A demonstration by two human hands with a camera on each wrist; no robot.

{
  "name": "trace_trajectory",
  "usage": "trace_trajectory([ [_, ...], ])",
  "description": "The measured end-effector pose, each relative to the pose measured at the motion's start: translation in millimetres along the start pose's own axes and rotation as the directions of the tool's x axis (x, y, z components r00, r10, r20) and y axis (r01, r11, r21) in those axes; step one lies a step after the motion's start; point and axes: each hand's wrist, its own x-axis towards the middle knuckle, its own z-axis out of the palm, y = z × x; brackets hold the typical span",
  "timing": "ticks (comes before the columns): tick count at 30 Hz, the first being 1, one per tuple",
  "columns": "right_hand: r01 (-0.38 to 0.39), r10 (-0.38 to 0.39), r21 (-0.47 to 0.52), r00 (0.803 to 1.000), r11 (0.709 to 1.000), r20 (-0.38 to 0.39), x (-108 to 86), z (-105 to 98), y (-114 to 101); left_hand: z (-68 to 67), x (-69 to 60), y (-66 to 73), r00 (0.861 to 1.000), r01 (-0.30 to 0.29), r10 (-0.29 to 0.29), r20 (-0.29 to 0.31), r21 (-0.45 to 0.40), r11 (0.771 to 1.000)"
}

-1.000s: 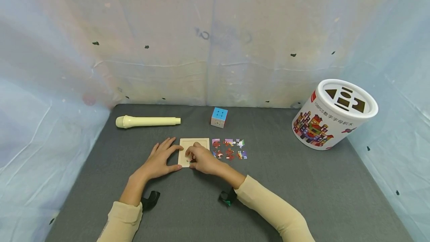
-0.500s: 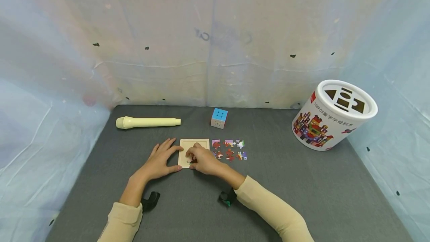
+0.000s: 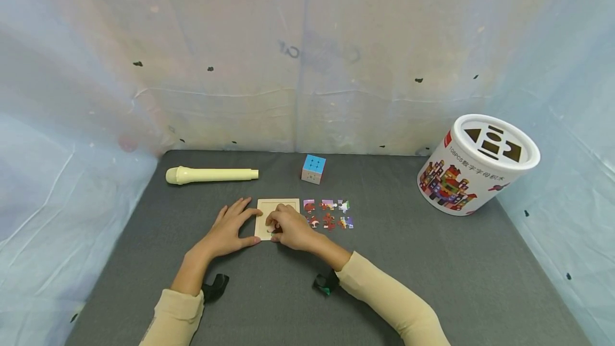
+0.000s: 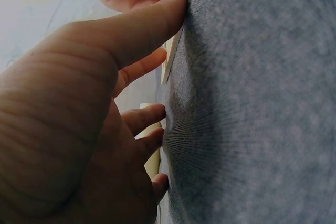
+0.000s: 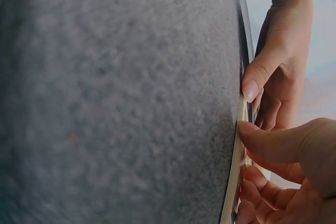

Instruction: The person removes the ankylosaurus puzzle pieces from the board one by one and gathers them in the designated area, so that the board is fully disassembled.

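In the head view a small square wooden puzzle tray [image 3: 278,201] lies on the grey cloth. My left hand [image 3: 229,230] is spread at its left side, thumb and index fingertip touching the edge. My right hand [image 3: 294,228] is over the tray, its thumb and curled fingers pinching a small reddish jigsaw piece [image 3: 276,230] low in the tray, mostly hidden by the fingers. The right wrist view shows my right thumb at the tray's near edge, with red showing between thumb and fingers. Several loose jigsaw pieces [image 3: 329,221] lie in two rows right of the tray.
A cream toy microphone [image 3: 211,175] lies at the back left. Behind the loose pieces sits a blue-topped puzzle cube [image 3: 313,168]. A large white block bucket [image 3: 473,167] with a shape-hole lid stands at the right. Pale sheeting encloses the table's back and sides.
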Motion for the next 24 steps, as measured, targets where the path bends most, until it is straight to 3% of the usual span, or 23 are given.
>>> trace_trajectory([
  [18, -0.006, 0.005, 0.048, 1.0, 0.999, 0.008, 1.4, -2.5, 4.4, -1.9, -0.5, 2.2, 1.0, -0.015, 0.015, -0.016, 0.001, 1.0],
  [24, 0.019, -0.02, 0.133, 1.0, 0.991, 0.005, -0.8, -2.4, 8.7, -2.4, -1.4, 3.5, 1.0, -0.001, 0.001, -0.006, -0.003, 1.0],
])
